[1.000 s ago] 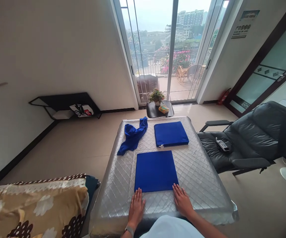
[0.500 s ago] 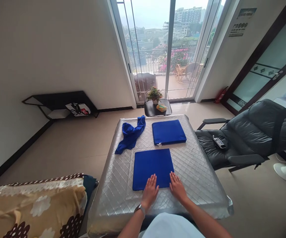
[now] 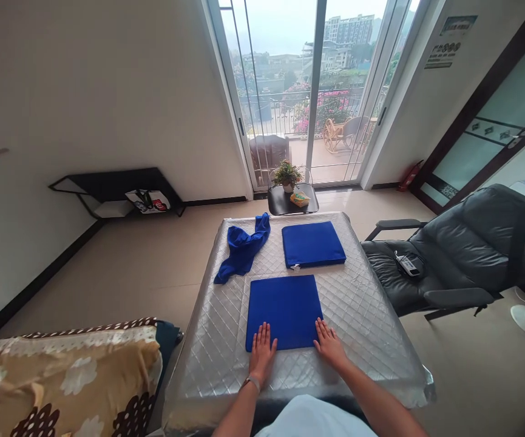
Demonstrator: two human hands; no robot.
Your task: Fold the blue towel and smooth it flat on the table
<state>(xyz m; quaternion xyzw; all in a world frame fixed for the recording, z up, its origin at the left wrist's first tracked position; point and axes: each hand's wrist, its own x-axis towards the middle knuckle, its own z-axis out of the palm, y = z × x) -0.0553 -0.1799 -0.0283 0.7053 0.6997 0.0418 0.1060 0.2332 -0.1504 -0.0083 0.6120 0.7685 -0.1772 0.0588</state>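
A folded blue cloth [image 3: 284, 309] lies flat on the near half of a table with a silver quilted cover [image 3: 371, 328]. My left hand [image 3: 262, 353] rests flat on the cloth's near left corner, fingers spread. My right hand [image 3: 329, 345] lies flat at the near right corner, fingers partly on the cloth. Neither hand grips anything. Farther back sits a second folded blue cloth [image 3: 312, 244]. A crumpled blue cloth [image 3: 241, 247] lies at the far left of the table.
A black reclining chair [image 3: 467, 255] with a remote stands right of the table. A small black side table [image 3: 293, 201] with a potted plant sits beyond the far edge, before glass balcony doors. A patterned cushion [image 3: 62, 382] lies at near left. A black shelf stands by the left wall.
My left hand slid from the table edge onto the cloth, toward the middle, then back toward the left corner. My right hand stayed near the right corner.
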